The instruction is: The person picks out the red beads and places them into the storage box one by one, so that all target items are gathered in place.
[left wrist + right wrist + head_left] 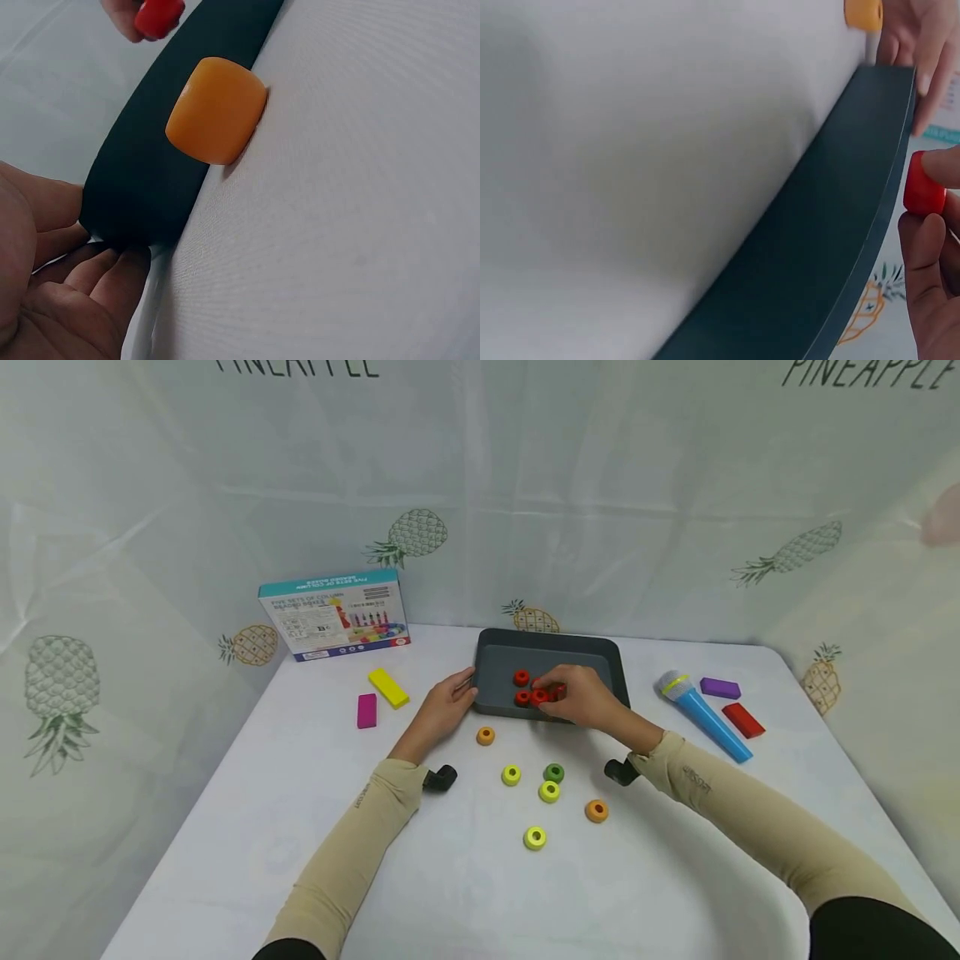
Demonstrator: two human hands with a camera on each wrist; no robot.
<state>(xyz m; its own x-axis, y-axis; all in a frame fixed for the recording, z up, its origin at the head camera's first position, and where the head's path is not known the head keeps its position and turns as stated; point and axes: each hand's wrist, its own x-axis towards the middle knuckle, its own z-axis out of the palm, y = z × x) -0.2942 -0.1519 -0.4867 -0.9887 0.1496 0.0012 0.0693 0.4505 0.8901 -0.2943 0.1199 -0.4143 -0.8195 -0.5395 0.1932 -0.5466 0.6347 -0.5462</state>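
Right grip point(581, 693) pinches a red ring point(924, 193) just over the tray point(495, 664), whose near-left corner the relaxed left grip point(448, 700) steadies.

Seen from head height, the forward-and-down view takes in the whole white table point(225, 827), both sleeved arms and the dark tray point(495, 660) at mid-distance. The left wrist camera sits low at the table surface, very close, facing the tray's outer wall point(142, 187) and an orange ring point(216, 110). The right wrist camera, equally near, looks along the same tray wall point(810, 255); the same orange ring point(864, 13) shows in both wrist views.
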